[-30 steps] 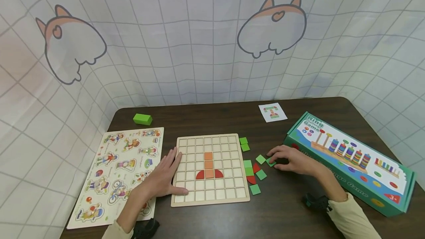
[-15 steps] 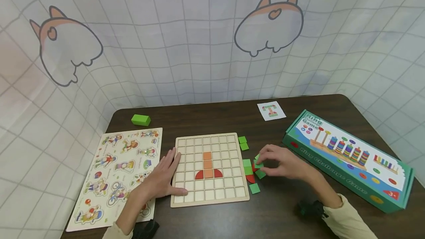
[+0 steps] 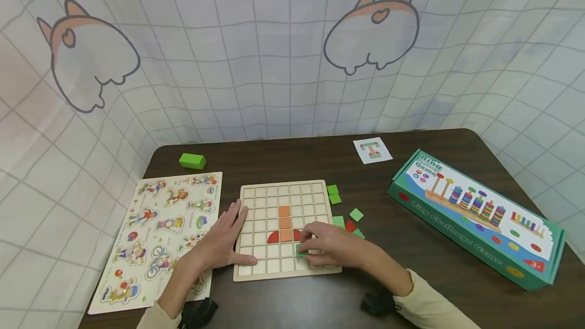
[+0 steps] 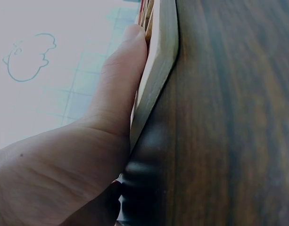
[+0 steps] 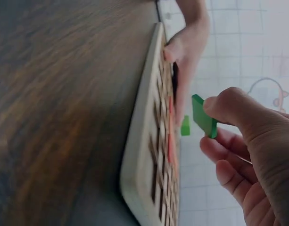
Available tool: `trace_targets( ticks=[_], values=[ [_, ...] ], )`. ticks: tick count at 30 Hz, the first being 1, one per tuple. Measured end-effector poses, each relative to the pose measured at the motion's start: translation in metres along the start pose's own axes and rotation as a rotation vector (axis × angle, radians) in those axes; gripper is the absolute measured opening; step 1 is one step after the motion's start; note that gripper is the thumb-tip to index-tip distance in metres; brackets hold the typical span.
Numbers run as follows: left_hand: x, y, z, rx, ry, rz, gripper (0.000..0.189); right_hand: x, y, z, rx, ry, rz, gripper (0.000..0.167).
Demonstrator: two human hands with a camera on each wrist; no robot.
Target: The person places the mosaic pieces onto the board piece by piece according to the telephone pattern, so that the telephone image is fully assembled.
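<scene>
A wooden grid board (image 3: 260, 193) lies mid-table, holding a column of orange squares (image 3: 285, 223) flanked at its foot by red curved pieces (image 3: 273, 237). My left hand (image 3: 219, 242) rests on the board's left edge, fingers straight, thumb over the lower left corner. Between thumb and fingertips, my right hand (image 3: 331, 243) pinches a green square tile (image 5: 204, 117), above the board's lower right part. In the right wrist view this tile is apart from the board. Right of the board lie loose green tiles (image 3: 356, 215) and a red piece (image 3: 350, 225); my right hand hides others.
A pattern card (image 3: 372, 150) lies at the back right, beside a green Ring Challenge Game box (image 3: 475, 217). At left is a picture puzzle board (image 3: 157, 240), with a green block (image 3: 192, 161) behind it. A tiled-pattern cloth (image 3: 274, 65) hangs behind the table.
My right hand has picked up a green tile from right of the board and carried it left, over the grid. My left hand stays on the board's edge.
</scene>
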State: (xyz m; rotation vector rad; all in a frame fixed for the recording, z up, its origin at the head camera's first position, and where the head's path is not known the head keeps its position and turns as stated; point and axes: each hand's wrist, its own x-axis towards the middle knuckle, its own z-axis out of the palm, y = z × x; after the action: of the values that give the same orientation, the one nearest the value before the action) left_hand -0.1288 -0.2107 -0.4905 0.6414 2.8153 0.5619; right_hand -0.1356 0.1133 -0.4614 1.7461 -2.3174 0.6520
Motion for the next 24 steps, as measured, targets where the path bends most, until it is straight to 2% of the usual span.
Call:
trace_targets(
  ticks=[5, 12, 24],
  values=[
    [0.001, 0.001, -0.001, 0.001, -0.003, 0.000, 0.125, 0.000, 0.003, 0.009, -0.016, -0.016, 0.006, 0.010],
    [0.001, 0.000, 0.001, -0.006, -0.013, -0.018, 0.127, 0.000, 0.003, 0.015, -0.010, 0.009, 0.047, 0.012],
    [0.001, -0.001, 0.002, -0.006, 0.003, -0.007, 0.126, 0.001, 0.001, 0.018, -0.013, 0.023, 0.076, 0.014]
  ],
)
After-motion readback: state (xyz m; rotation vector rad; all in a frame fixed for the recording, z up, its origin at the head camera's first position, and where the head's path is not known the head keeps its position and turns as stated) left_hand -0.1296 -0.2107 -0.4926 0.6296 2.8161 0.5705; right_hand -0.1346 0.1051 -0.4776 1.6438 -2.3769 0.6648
